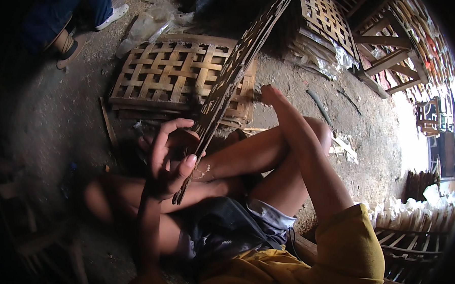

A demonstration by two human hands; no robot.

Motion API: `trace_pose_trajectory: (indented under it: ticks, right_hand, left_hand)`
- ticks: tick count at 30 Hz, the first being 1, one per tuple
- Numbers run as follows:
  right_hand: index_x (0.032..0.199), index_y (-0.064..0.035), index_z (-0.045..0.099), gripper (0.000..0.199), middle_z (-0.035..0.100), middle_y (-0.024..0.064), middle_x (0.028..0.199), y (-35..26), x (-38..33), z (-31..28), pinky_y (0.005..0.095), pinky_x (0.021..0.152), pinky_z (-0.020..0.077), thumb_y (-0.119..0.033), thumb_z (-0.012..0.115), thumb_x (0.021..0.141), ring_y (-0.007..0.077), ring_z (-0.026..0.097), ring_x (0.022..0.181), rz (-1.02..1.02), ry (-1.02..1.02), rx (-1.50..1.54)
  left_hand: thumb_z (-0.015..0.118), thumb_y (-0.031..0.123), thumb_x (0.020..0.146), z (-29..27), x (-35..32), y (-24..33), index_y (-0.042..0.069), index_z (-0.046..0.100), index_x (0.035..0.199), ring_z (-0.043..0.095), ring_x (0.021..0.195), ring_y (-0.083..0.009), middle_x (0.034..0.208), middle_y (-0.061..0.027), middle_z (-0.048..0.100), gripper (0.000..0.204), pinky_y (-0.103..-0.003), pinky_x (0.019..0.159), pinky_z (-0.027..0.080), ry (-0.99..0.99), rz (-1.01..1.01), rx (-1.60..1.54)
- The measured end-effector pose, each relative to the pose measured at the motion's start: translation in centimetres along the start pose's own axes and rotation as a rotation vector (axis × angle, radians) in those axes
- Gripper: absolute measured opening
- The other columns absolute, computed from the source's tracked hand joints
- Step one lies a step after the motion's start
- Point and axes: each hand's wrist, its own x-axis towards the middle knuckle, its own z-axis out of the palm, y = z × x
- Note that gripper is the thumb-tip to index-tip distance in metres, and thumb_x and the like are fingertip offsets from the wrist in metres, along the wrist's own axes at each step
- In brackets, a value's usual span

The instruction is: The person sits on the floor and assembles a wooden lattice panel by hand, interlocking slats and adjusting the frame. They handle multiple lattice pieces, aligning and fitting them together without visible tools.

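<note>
A long woven bamboo panel stands tilted, seen nearly edge-on, and runs from above my lap up to the far edge of the view. My left hand grips its near end, thumb on one side and fingers on the other. Thin frayed fibres hang by that thumb. To the right of the panel, my right hand is closed in a fist; a small dark shape shows at it, too unclear to name. Beyond my crossed legs, a stack of woven bamboo panels lies on the ground, partly covered by the held panel.
Another stack of woven panels with plastic sheeting stands far right, beside a wooden frame. Crumpled clear plastic lies at the back. A person's shoe is at far left. Loose sticks lie on the dirt floor.
</note>
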Motion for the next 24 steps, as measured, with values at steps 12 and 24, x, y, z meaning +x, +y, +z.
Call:
trace_pose_trajectory:
  ticks: [12, 24]
  right_hand:
    - [0.121, -0.0050, 0.069, 0.047, 0.070, 0.0199, 0.122, -0.5, -2.0, -2.1, 0.0490, 0.090, 0.0581, -0.037, 0.071, 0.088, 0.0361, 0.069, 0.114, 0.084, -0.008, 0.050]
    - [0.091, -0.0024, 0.074, 0.011, 0.074, 0.0135, 0.080, -3.4, -17.4, -19.3, 0.0325, 0.071, 0.0562, -0.011, 0.070, 0.085, 0.0193, 0.073, 0.073, -0.066, 0.900, 0.696]
  left_hand:
    - [0.071, 0.023, 0.090, 0.6, 0.3, -0.5, 0.000, 0.036, 0.145, 0.061, 0.095, -0.0155, 0.107, -0.0117, 0.063, 0.069, -0.033, 0.092, 0.049, -0.065, 0.019, 0.006]
    - [0.073, 0.022, 0.088, 0.7, 0.7, -0.9, 0.000, 0.038, 0.142, 0.064, 0.095, -0.0172, 0.109, -0.0112, 0.064, 0.068, -0.033, 0.090, 0.051, -0.040, 0.014, -0.034]
